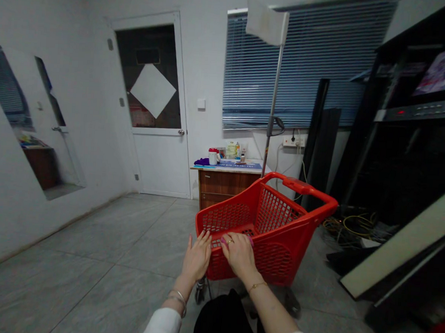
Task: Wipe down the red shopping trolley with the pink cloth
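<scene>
A red plastic shopping cart (280, 260) with latticed sides stands right in front of me, its handle at the far right. My left hand (198, 255) lies against the cart's near left rim, fingers stretched out and nothing held in them. Just to the right, my right hand (239, 253) is closed over the same rim. Under its fingers a pink cloth (250, 240) peeks out on both sides, mostly covered by the hand. The cart's basket shows no contents.
Behind the cart is a brown cabinet (221, 183) bearing a white jar (212, 157) and small bottles. A pole with a white flag (267, 23) rises beside it. Dark panels, a rack (417, 115) and tangled cables (354, 226) are at right; a white door (158, 162) is behind left.
</scene>
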`<state>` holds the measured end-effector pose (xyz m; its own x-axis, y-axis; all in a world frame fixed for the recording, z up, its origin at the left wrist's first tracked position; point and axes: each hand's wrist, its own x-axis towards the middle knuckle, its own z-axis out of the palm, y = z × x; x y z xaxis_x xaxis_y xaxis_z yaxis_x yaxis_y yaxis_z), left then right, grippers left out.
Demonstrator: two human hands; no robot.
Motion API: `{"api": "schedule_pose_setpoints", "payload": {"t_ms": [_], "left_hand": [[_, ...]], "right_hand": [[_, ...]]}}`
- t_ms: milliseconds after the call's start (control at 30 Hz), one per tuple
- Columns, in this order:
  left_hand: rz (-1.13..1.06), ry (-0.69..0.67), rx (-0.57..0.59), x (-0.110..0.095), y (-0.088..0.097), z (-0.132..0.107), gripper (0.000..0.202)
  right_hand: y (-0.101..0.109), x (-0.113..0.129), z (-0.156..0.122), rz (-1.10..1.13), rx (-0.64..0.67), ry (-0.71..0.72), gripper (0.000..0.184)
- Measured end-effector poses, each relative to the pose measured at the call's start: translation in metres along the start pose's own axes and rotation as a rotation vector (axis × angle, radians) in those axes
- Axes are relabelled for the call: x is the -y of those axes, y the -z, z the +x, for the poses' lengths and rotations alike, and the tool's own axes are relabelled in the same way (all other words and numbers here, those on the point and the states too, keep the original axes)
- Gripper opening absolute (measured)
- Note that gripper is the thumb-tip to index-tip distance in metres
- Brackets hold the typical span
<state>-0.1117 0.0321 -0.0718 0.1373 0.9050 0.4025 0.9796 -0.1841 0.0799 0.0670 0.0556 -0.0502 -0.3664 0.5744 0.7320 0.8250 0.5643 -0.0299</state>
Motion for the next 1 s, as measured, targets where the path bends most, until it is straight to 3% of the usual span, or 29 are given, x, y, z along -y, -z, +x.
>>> {"api": "schedule_pose_setpoints", "payload": {"t_ms": [200, 333, 467, 567, 867, 1000], "left_hand": [[-0.005, -0.022, 0.03, 0.007, 0.007, 0.003, 0.049], [-0.021, 0.036, -0.042, -0.015, 0.0, 0.008, 0.049], [-0.111, -0.001, -0.121, -0.042, -0.016, 0.013, 0.049], [-0.148, 0.0, -0.179, -0.049, -0.024, 0.013, 0.049], [-0.168, -0.075, -0.237, -0.059, -0.025, 0.001, 0.048], [-0.156, -0.04, -0.234, -0.064, -0.028, -0.004, 0.048]], "right_hand": [[0.006, -0.017, -0.012, -0.013, -0.047, 0.028, 0.028], [0.002, -0.02, -0.019, -0.049, -0.07, -0.023, 0.032], [-0.003, -0.01, -0.017, -0.102, -0.033, -0.055, 0.032], [0.001, -0.008, -0.014, -0.13, 0.007, -0.059, 0.031], [0.038, -0.058, -0.042, -0.177, -0.081, -0.048, 0.032], [0.026, -0.035, -0.042, -0.212, -0.125, -0.121, 0.03]]}}
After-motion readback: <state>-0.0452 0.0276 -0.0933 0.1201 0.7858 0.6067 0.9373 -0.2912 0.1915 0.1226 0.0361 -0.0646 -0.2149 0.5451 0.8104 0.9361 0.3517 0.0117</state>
